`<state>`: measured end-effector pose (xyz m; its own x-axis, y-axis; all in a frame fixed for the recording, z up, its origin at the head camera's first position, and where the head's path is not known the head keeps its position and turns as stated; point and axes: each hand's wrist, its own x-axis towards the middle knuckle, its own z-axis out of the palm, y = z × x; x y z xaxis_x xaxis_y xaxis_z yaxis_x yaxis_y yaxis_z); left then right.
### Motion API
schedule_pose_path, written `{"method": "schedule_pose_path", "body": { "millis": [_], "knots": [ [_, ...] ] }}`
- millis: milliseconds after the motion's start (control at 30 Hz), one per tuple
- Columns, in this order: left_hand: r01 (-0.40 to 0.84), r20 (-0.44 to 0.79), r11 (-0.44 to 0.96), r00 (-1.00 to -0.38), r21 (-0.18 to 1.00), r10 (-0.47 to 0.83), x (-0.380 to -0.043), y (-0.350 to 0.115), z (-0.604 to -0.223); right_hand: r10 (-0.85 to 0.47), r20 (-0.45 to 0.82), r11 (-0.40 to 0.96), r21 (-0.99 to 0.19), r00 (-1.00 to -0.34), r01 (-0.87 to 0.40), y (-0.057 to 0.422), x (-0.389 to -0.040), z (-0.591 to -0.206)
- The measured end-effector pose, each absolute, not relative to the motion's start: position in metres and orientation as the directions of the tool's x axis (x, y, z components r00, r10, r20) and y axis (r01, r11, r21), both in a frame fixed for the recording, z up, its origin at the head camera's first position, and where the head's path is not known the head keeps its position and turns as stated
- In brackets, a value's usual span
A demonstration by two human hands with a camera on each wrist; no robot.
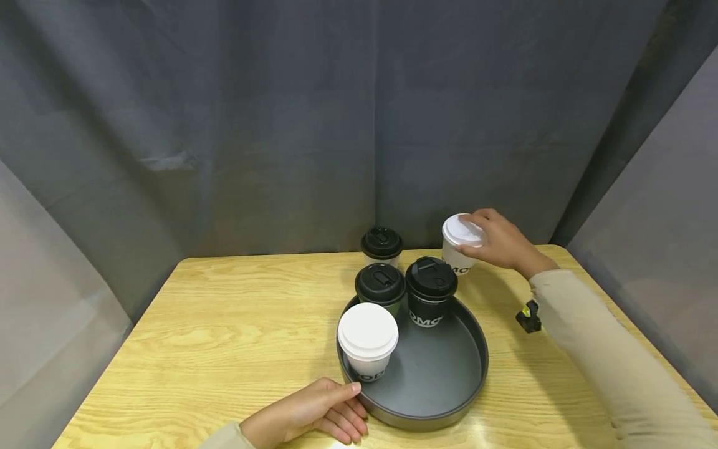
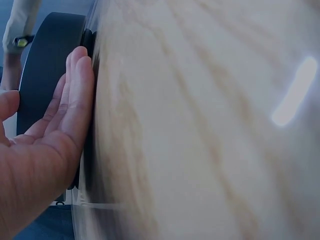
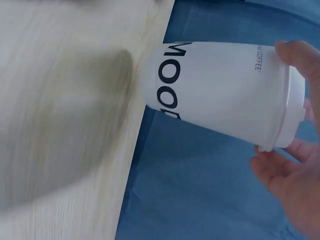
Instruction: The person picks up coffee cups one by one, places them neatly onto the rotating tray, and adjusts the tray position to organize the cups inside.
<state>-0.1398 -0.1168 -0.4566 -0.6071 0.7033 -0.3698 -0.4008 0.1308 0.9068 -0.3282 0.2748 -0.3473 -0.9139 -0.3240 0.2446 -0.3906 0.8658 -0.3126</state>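
Note:
At the table's far right, my right hand [image 1: 499, 242] grips a white paper coffee cup [image 1: 455, 254] around its white lid [image 3: 295, 107]. In the right wrist view the cup's base is close over the table, with black lettering near the bottom. My left hand [image 1: 320, 408] lies at the near left of a round dark grey tray [image 1: 443, 374], thumb at the rim and straight fingers along the outer wall. On the tray stand a white-lidded cup [image 1: 367, 340], a green cup with a black lid [image 1: 381, 284] and a black cup with a black lid [image 1: 430, 290].
Behind the tray, a white cup with a black lid [image 1: 382, 243] stands near the back edge of the wooden table [image 1: 235, 324]. Grey curtains [image 1: 280, 125] hang close behind and at both sides. A small black device [image 1: 529, 317] is at the right sleeve.

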Motion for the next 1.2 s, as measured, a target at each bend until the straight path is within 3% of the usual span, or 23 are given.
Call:
{"method": "schedule_pose_path", "body": {
  "millis": [300,533,767,1200],
  "knots": [
    [-0.397,-0.368,0.131,-0.611,0.908,0.701,-0.141,-0.118,-0.458,-0.380,0.389,0.857,-0.194,-0.839,-0.477,0.291,-0.260,-0.348],
    [-0.399,-0.368,0.130,-0.609,0.908,0.703,-0.139,-0.118,-0.459,-0.342,0.480,0.851,-0.206,-0.808,-0.482,0.282,-0.201,-0.341],
    [-0.395,-0.364,0.127,-0.612,0.910,0.702,-0.142,-0.119,-0.457,-0.416,0.605,0.805,-0.101,-0.679,-0.584,0.258,-0.159,-0.326],
    [-0.404,-0.361,0.115,-0.609,0.907,0.706,-0.142,-0.118,-0.458,-0.583,0.503,0.680,-0.128,-0.638,-0.722,0.190,-0.123,-0.348]
  ]
}}
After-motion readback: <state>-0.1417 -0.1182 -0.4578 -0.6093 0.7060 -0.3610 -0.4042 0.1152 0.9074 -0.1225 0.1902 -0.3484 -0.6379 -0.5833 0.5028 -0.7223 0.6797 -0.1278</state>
